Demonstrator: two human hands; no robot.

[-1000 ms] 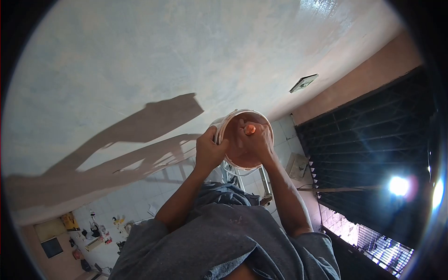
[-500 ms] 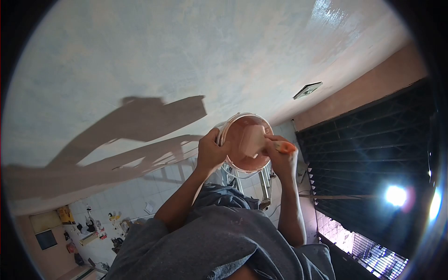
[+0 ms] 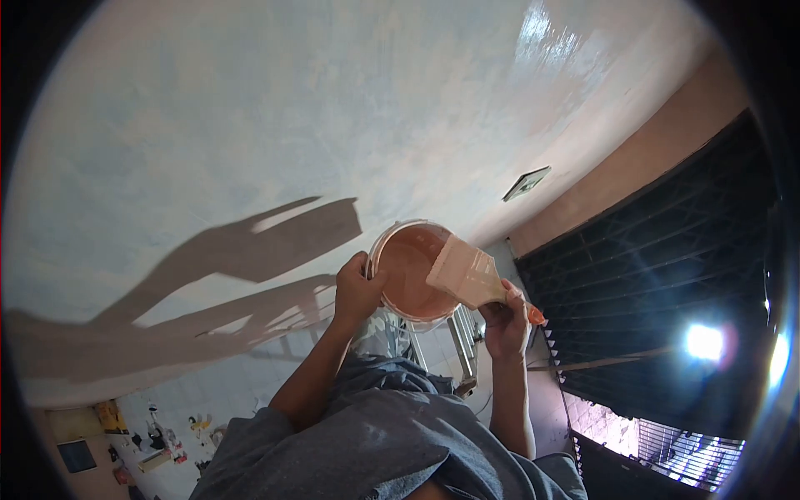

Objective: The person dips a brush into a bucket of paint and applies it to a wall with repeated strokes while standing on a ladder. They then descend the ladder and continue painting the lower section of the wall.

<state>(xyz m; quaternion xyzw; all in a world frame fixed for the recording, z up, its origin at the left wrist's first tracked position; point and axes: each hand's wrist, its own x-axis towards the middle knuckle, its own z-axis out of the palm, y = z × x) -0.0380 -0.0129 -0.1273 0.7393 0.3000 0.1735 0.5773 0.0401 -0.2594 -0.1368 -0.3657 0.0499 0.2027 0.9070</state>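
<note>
Bucket (image 3: 408,222) first: it rests on nothing, held up in the air in front of the grey shirt (image 3: 375,433), with its mouth tipped toward me so I see the salmon-coloured paint inside. Starting at the left, the left hand (image 3: 357,290) is closed over the bucket's left rim, thumb on the outside and fingers curled over the edge. Over the right part of the bucket's mouth sits the brush (image 3: 467,273), wide and flat, its bristles coated in the same paint and pointing in over the opening. The right hand (image 3: 504,321) is clamped round the brush's orange handle, just beside the bucket's right rim.

My judgement on doing this well: keep the bucket level enough that the paint stays off the rim, hold the bristles above the opening so drips fall back in, and wipe the excess on the inner edge.

Counting: one bucket, one brush, two hands. A metal ladder (image 3: 461,337) shows below the bucket, and a dark grille (image 3: 667,275) fills the right.
</note>
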